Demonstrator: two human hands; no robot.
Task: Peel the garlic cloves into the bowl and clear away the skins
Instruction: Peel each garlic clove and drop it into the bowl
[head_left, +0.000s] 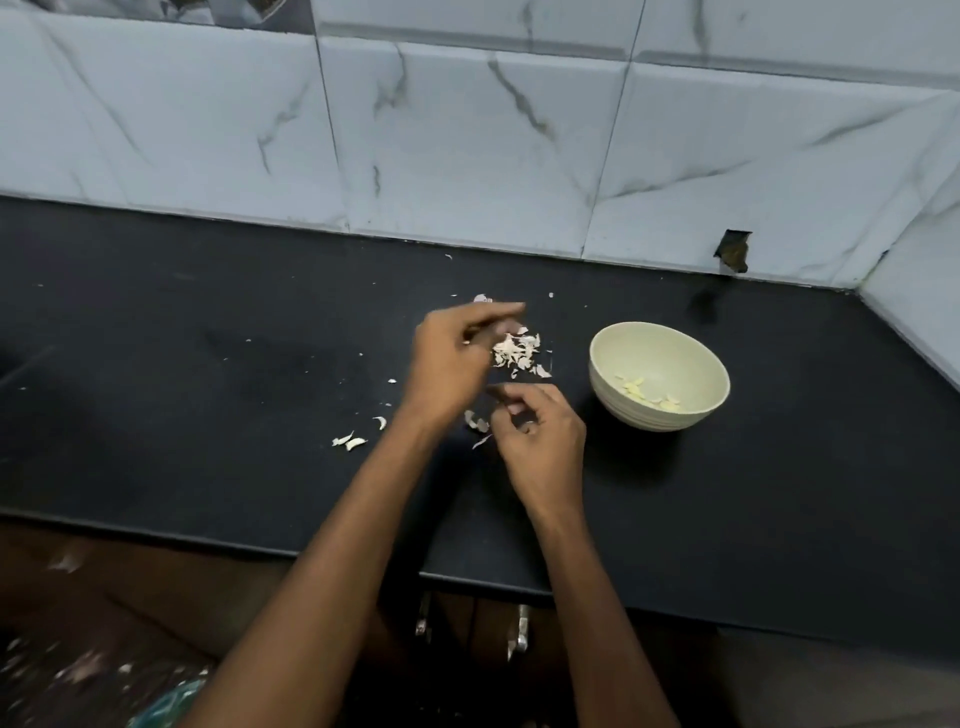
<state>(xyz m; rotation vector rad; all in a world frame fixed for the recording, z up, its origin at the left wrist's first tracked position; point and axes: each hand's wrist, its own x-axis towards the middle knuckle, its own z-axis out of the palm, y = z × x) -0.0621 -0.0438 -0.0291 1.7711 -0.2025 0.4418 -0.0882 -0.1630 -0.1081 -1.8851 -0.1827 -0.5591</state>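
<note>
Several peeled garlic cloves, pale yellow and smooth, lie in the round, ribbed cream bowl on the matte black counter. Papery white skins sit heaped just left of the bowl, with unpeeled cloves further left. Left hand is blurred with fingers curled at the heap, grip unclear; right hand has fingers curled, contents hidden.

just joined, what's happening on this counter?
A person is peeling garlic on a dark counter. The left hand is at a pile of skins; the right hand has its fingers curled, and what it holds is hidden. Peeled cloves lie in the pale bowl to the right. A few loose cloves or skins lie to the left.
</note>
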